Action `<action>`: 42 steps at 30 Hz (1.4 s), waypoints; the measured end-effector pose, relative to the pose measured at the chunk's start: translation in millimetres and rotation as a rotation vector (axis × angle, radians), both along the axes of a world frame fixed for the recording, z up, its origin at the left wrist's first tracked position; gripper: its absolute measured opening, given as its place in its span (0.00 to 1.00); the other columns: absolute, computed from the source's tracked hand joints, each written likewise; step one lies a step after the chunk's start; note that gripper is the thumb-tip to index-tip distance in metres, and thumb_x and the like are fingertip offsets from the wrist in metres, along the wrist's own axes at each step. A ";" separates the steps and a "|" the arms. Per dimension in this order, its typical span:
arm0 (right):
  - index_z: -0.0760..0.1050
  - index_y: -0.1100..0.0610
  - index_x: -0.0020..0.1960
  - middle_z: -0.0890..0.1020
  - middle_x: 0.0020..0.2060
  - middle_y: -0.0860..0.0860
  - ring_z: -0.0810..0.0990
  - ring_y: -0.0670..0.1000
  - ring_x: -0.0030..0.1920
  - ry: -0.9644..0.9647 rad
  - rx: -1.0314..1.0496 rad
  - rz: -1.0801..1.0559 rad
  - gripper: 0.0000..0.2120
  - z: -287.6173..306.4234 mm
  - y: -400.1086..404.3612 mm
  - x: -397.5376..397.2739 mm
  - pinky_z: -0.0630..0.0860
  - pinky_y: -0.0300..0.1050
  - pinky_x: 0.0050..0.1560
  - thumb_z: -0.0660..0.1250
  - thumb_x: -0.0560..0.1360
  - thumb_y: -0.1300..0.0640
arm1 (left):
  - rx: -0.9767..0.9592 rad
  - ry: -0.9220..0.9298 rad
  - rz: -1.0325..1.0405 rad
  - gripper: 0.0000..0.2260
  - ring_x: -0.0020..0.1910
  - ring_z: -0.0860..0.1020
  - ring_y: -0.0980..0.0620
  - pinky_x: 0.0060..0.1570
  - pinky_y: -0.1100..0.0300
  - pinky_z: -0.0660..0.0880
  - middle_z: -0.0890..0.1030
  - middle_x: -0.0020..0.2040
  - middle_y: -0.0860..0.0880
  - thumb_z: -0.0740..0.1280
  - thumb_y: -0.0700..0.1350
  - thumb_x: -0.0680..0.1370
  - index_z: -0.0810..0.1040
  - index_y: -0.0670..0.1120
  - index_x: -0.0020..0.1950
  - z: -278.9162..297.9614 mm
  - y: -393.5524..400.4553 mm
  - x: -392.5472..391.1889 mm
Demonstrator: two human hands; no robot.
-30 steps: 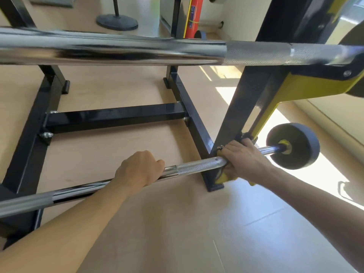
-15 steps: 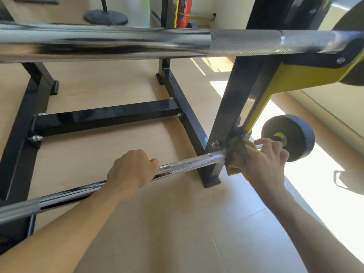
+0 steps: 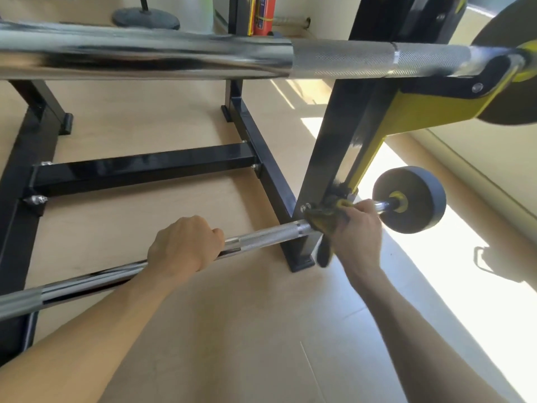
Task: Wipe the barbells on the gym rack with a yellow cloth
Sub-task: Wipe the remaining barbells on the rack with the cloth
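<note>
Lower barbell (image 3: 261, 235) low on the black rack (image 3: 328, 158) near the floor, left hand (image 3: 186, 247) curled around its shaft, right hand (image 3: 356, 231) gripping the yellow cloth (image 3: 324, 218) bunched against the bar beside the rack's right upright, upper barbell (image 3: 203, 58) across the top
</note>
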State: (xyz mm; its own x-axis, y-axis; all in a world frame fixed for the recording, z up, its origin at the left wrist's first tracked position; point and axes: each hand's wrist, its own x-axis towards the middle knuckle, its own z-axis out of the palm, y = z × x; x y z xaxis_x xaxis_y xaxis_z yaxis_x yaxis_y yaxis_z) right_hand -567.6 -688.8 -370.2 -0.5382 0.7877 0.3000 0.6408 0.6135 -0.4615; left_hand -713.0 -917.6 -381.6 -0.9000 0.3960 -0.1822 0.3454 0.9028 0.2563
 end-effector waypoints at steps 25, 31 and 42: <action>0.81 0.54 0.43 0.76 0.40 0.50 0.73 0.54 0.48 0.136 0.071 0.432 0.11 -29.6 -101.5 -35.6 0.69 0.52 0.52 0.60 0.73 0.55 | 0.013 -0.163 -0.009 0.11 0.37 0.77 0.43 0.36 0.56 0.70 0.77 0.36 0.46 0.60 0.52 0.75 0.74 0.46 0.37 -0.1 1.7 -5.9; 0.71 0.50 0.66 0.77 0.59 0.47 0.73 0.50 0.61 -0.273 0.341 0.907 0.21 -14.1 -48.8 -11.6 0.67 0.47 0.68 0.70 0.75 0.54 | 0.033 -0.067 -0.028 0.18 0.38 0.77 0.40 0.38 0.55 0.73 0.78 0.38 0.44 0.57 0.56 0.74 0.75 0.43 0.37 -5.5 -8.7 -8.6; 0.75 0.49 0.57 0.82 0.50 0.48 0.80 0.53 0.50 -0.762 0.367 0.727 0.14 18.1 -30.1 -42.4 0.74 0.47 0.50 0.73 0.72 0.51 | -0.004 -0.044 -0.011 0.11 0.38 0.75 0.41 0.39 0.54 0.68 0.72 0.34 0.48 0.60 0.50 0.75 0.73 0.44 0.38 2.7 3.2 -2.2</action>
State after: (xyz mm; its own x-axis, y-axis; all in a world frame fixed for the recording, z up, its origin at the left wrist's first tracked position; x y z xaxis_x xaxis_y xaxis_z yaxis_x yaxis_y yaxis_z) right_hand -610.0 -718.9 -352.1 -0.9777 0.1417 -0.1548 0.1121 0.9762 0.1856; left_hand -715.3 -914.4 -378.8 -0.8864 0.4055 -0.2234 0.3440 0.8998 0.2684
